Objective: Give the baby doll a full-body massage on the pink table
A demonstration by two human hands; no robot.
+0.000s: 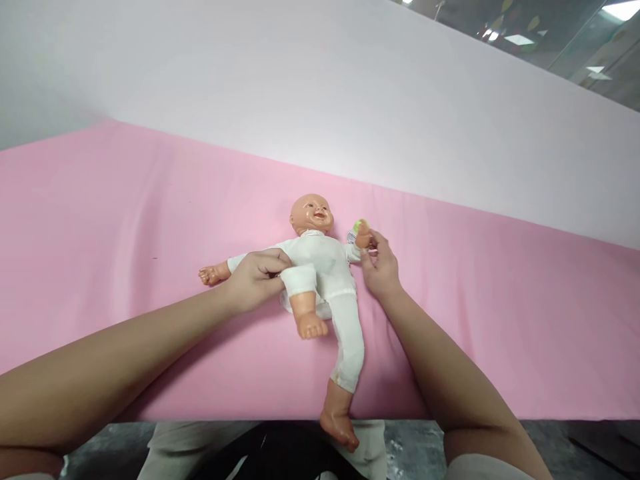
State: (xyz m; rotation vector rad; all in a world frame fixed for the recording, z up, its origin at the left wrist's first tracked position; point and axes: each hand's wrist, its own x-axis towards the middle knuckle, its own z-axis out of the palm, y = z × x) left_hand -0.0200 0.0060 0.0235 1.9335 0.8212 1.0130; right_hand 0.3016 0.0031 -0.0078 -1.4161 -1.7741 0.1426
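Observation:
A baby doll (pixel 325 260) with a bald plastic head and a white cloth body lies face up on a pink cloth. My left hand (pixel 257 280) is closed on the doll's bent leg (pixel 299 280), pinching the white fabric, with its bare foot raised. At the right, the fingers of my right hand (pixel 381 267) are closed around the doll's hand (pixel 363 237), where a small green and white piece (pixel 356 230) shows behind it. The doll's other arm (pixel 215 272) stretches out to the left. Its straight leg (pixel 349 340) reaches over the table's front edge.
The pink cloth (pixel 480 300) covers the table, with a few soft creases. A white wall (pixel 320 87) rises behind it, and a glass pane (pixel 525 47) with reflected lights is at the top right. My lap is just below the front edge.

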